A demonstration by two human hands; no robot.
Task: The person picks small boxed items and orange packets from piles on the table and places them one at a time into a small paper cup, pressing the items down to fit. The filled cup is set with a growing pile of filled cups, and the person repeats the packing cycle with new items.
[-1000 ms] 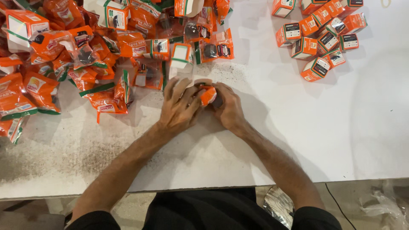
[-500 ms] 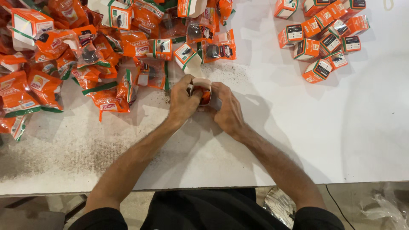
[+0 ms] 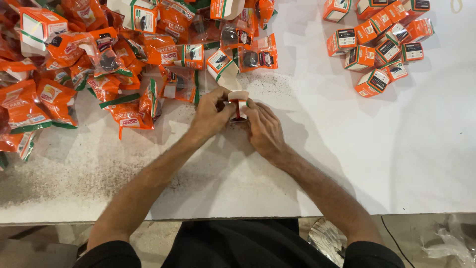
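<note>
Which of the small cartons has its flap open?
The small carton held between the left hand and right hand: its white top flap stands open. The cartons in the group at upper right look closed.

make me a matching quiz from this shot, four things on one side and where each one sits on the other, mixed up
Things:
1. small open box
2. closed orange boxes
3. orange plastic pouches
4. left hand

Places:
A. heaped at the far left of the white table
B. held between both hands, mid-table
C. on the left side of the small box, opposite the right hand
D. grouped at the far right of the table

Pairs: 1-B, 2-D, 3-A, 4-C
</note>
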